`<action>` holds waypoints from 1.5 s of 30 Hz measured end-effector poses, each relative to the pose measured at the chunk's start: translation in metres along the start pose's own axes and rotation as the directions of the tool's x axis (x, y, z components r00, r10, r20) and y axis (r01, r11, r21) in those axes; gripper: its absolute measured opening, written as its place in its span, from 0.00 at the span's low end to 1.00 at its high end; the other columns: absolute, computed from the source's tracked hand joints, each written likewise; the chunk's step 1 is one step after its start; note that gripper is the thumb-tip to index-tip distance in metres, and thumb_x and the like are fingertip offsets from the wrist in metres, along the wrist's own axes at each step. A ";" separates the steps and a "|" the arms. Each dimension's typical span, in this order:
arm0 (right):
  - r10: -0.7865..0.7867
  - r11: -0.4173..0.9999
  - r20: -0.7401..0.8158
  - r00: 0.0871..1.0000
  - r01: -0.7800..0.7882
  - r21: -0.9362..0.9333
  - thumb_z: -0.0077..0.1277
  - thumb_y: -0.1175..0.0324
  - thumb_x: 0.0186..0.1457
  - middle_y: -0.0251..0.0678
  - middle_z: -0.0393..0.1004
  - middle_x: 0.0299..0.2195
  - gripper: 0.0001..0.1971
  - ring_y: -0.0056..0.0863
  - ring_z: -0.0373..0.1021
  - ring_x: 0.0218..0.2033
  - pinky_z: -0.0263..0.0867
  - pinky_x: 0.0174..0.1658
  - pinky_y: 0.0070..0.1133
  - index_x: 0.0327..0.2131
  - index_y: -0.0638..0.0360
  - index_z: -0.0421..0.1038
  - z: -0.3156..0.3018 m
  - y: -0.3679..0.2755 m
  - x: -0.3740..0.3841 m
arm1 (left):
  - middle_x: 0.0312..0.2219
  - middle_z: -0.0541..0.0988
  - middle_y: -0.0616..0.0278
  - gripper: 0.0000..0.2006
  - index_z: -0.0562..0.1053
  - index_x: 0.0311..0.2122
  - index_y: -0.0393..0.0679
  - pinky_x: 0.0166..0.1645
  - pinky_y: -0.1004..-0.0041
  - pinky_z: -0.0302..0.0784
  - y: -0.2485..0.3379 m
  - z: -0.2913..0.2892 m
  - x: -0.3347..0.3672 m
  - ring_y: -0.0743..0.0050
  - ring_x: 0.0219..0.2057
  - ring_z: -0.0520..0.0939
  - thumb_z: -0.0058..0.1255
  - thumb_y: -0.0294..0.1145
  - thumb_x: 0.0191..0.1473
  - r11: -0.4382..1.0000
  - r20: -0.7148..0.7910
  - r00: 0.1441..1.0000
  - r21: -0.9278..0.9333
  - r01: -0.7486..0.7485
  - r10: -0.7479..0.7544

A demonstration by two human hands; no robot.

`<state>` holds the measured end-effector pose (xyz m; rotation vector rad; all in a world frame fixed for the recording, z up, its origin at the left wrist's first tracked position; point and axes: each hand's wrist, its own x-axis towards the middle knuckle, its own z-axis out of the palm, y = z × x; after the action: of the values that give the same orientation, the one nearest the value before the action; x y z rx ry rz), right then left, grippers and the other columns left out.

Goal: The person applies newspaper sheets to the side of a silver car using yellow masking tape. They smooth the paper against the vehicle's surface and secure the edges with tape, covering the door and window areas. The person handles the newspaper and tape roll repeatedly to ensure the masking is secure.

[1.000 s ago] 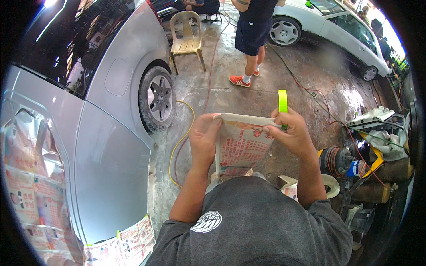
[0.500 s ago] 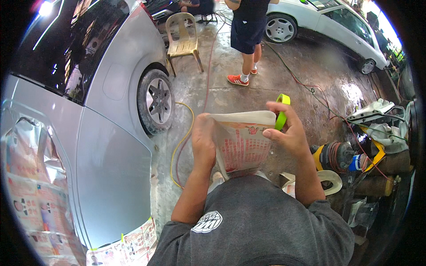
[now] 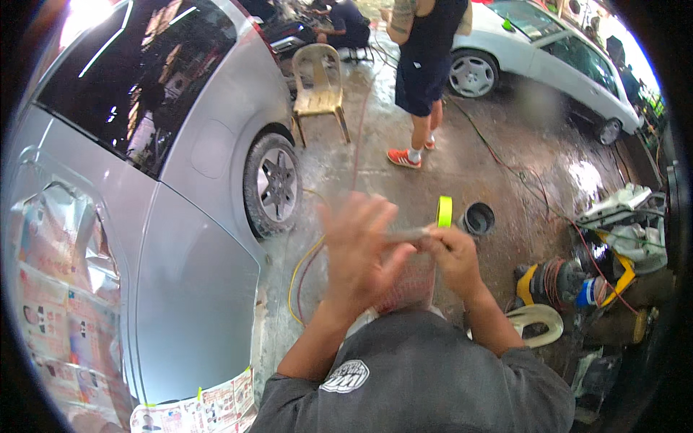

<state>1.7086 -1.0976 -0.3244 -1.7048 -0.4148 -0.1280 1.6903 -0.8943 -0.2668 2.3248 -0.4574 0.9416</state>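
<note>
Right hand pinches the folded top edge of a printed paper sheet, which hangs in front of the chest; green tape roll sits at its fingertips, can't tell how it's held. Left hand, blurred, has fingers spread with no grip, by the sheet's left end, contact unclear; black bucket on floor beyond.

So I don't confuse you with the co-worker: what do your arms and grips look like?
Short dark-grey sleeves, bare forearms. The left grip, blurred, and the right grip look ungloved. The shirt has a white badge near the left sleeve.
</note>
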 end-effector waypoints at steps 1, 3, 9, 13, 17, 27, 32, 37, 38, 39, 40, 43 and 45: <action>-0.044 0.999 0.018 0.999 0.044 -0.003 0.56 0.73 0.61 0.40 0.80 0.34 0.06 0.29 0.76 0.36 0.69 0.42 0.25 0.38 0.66 0.78 0.004 0.001 0.000 | 0.45 0.80 0.59 0.22 0.73 0.54 0.43 0.72 0.47 0.49 0.005 -0.007 0.006 0.56 0.52 0.79 0.62 0.37 0.55 0.998 0.153 0.987 -0.012 -0.055 0.056; -0.124 0.992 0.051 0.991 0.124 -0.006 0.56 0.74 0.59 0.42 0.80 0.34 0.06 0.33 0.77 0.36 0.70 0.41 0.26 0.39 0.66 0.78 0.009 0.004 0.000 | 0.41 0.80 0.62 0.20 0.76 0.51 0.45 0.71 0.45 0.54 0.005 -0.011 0.014 0.57 0.48 0.80 0.61 0.42 0.56 0.989 0.389 0.916 -0.144 -0.044 0.097; -0.104 0.991 0.156 0.982 0.115 -0.066 0.57 0.74 0.58 0.43 0.80 0.35 0.07 0.36 0.78 0.36 0.71 0.41 0.28 0.40 0.65 0.78 0.008 -0.010 0.006 | 0.34 0.80 0.62 0.08 0.79 0.37 0.46 0.62 0.46 0.68 0.000 -0.009 0.013 0.57 0.41 0.82 0.60 0.38 0.57 0.977 0.421 0.906 -0.209 0.047 0.046; -0.069 0.996 0.196 0.978 0.080 -0.048 0.58 0.72 0.58 0.43 0.80 0.35 0.08 0.37 0.78 0.37 0.71 0.41 0.28 0.40 0.64 0.79 0.010 -0.010 0.006 | 0.30 0.81 0.59 0.07 0.79 0.34 0.44 0.50 0.57 0.76 0.000 -0.007 0.011 0.54 0.37 0.83 0.60 0.36 0.57 0.989 0.398 0.917 -0.148 0.026 0.036; -0.035 0.993 0.299 0.954 0.067 -0.099 0.59 0.71 0.58 0.43 0.81 0.36 0.09 0.37 0.79 0.37 0.72 0.42 0.28 0.41 0.62 0.79 0.007 0.002 0.001 | 0.28 0.81 0.57 0.09 0.80 0.33 0.41 0.36 0.63 0.77 -0.004 -0.024 0.024 0.54 0.30 0.83 0.60 0.36 0.57 0.981 0.457 0.887 -0.131 0.141 -0.066; 0.112 0.981 0.469 0.876 -0.023 -0.192 0.60 0.66 0.59 0.41 0.82 0.38 0.09 0.39 0.78 0.37 0.72 0.44 0.28 0.41 0.58 0.81 0.012 0.071 -0.033 | 0.27 0.81 0.54 0.11 0.81 0.37 0.42 0.32 0.64 0.76 -0.034 -0.079 0.078 0.58 0.27 0.82 0.54 0.38 0.61 0.939 0.402 0.861 -0.011 0.345 -0.311; 0.125 0.984 0.456 0.881 -0.050 -0.173 0.59 0.65 0.59 0.43 0.81 0.36 0.10 0.39 0.78 0.37 0.71 0.43 0.29 0.41 0.58 0.81 0.007 0.097 -0.038 | 0.21 0.79 0.59 0.10 0.80 0.36 0.38 0.30 0.72 0.73 -0.045 -0.102 0.101 0.75 0.22 0.79 0.57 0.34 0.61 0.850 0.315 0.824 -0.088 0.519 -0.470; 0.146 0.966 0.454 0.879 -0.028 -0.257 0.57 0.63 0.60 0.44 0.82 0.34 0.11 0.39 0.78 0.36 0.72 0.43 0.29 0.40 0.59 0.81 -0.006 0.154 -0.046 | 0.20 0.76 0.72 0.10 0.80 0.35 0.36 0.27 0.77 0.69 -0.087 -0.116 0.110 0.87 0.22 0.73 0.56 0.33 0.63 0.817 0.245 0.821 -0.147 0.558 -0.516; 0.209 0.955 0.458 0.864 -0.078 -0.287 0.58 0.64 0.60 0.43 0.82 0.34 0.11 0.36 0.78 0.35 0.71 0.42 0.28 0.40 0.61 0.80 -0.014 0.163 -0.047 | 0.21 0.75 0.73 0.10 0.79 0.35 0.37 0.27 0.78 0.69 -0.098 -0.118 0.112 0.88 0.22 0.72 0.56 0.33 0.63 0.805 0.238 0.813 -0.157 0.571 -0.531; 0.267 0.941 0.470 0.841 -0.123 -0.314 0.58 0.64 0.60 0.43 0.82 0.33 0.11 0.34 0.78 0.34 0.71 0.41 0.27 0.40 0.62 0.80 -0.021 0.170 -0.045 | 0.21 0.75 0.73 0.10 0.79 0.34 0.37 0.27 0.78 0.68 -0.108 -0.124 0.111 0.88 0.22 0.72 0.56 0.33 0.63 0.791 0.225 0.803 -0.162 0.589 -0.552; 0.328 0.923 0.472 0.818 -0.172 -0.344 0.59 0.65 0.60 0.43 0.82 0.32 0.12 0.31 0.78 0.33 0.71 0.40 0.26 0.40 0.64 0.79 -0.030 0.175 -0.046 | 0.21 0.75 0.73 0.10 0.79 0.34 0.37 0.27 0.79 0.68 -0.117 -0.124 0.109 0.88 0.22 0.72 0.56 0.34 0.64 0.778 0.218 0.794 -0.172 0.604 -0.568; 0.348 0.886 0.350 0.870 -0.182 -0.426 0.58 0.63 0.59 0.44 0.82 0.32 0.13 0.31 0.78 0.32 0.71 0.39 0.27 0.41 0.64 0.80 -0.054 0.195 -0.053 | 0.21 0.75 0.75 0.10 0.79 0.34 0.38 0.26 0.80 0.66 -0.144 -0.115 0.093 0.89 0.22 0.70 0.55 0.34 0.64 0.697 0.213 0.764 -0.317 0.644 -0.609; 0.403 0.853 0.288 0.869 -0.242 -0.463 0.59 0.63 0.59 0.44 0.82 0.34 0.13 0.36 0.78 0.35 0.71 0.41 0.29 0.42 0.63 0.81 -0.069 0.209 -0.056 | 0.21 0.75 0.75 0.10 0.79 0.34 0.39 0.26 0.80 0.65 -0.168 -0.098 0.077 0.89 0.22 0.70 0.55 0.35 0.65 0.663 0.230 0.745 -0.347 0.663 -0.626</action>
<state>1.7385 -1.2017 -0.5244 -2.2078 -0.3849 0.4020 1.7777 -0.7102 -0.2200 1.9065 0.1546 0.3373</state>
